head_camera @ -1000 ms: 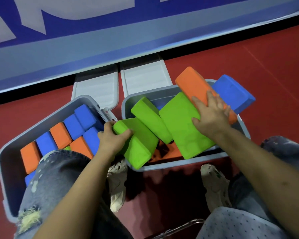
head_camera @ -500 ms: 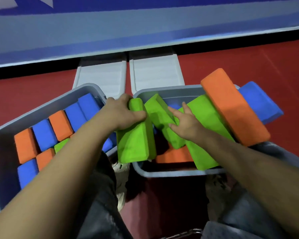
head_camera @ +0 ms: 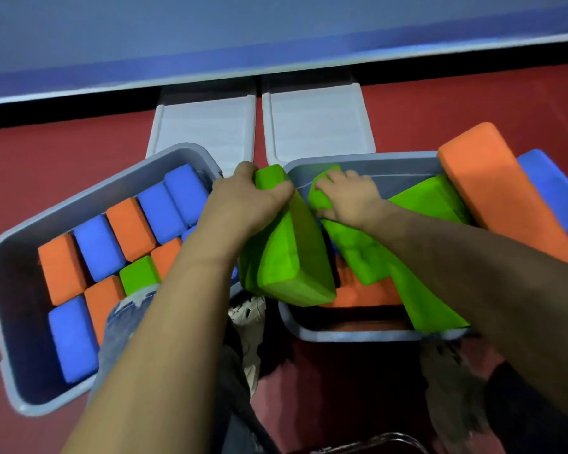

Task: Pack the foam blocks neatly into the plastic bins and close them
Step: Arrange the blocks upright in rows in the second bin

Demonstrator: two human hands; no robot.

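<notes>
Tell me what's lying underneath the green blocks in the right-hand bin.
Under the green blocks in the right bin, an orange block lies flat on the bottom. Only its near part shows; the green blocks and the right hand cover whatever else lies there.

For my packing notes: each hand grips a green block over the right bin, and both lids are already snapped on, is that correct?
Not quite. The left hand and right hand do each grip a green block, but the head view shows both lids lying off, behind the open bins.
</notes>
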